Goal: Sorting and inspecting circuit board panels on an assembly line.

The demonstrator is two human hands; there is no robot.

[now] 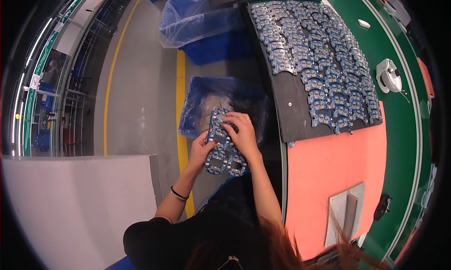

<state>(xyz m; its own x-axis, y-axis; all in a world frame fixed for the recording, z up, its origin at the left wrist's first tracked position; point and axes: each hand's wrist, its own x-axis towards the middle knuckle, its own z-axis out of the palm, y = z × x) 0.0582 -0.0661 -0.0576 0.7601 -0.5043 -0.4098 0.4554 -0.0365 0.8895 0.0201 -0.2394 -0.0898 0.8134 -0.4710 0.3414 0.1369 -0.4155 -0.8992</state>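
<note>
Between my hands, above a lined bin, is a blue circuit board panel (pixel 217 153) made of several curved boards joined together, with large openings in it. My left hand (pixel 201 150) grips its left edge, thumb lying over the face. Higher up on the right side, my right hand (pixel 242 133) has its fingers bent round the panel's upper part. Its fingertips press on the boards there, and the palm hides part of the edge. Below and behind the panel stands a blue bin (pixel 187 108) with a clear plastic liner and some dark strips inside.
To my right, rows of separate curved blue circuit boards (pixel 324 63) cover a black mat (pixel 296 101) on a table. Nearer lies an orange-pink sheet (pixel 310 176) with a metal plate with a raised bar (pixel 350 209). Another lined blue bin (pixel 213 49) stands farther off; a white partition (pixel 80 195) is at left.
</note>
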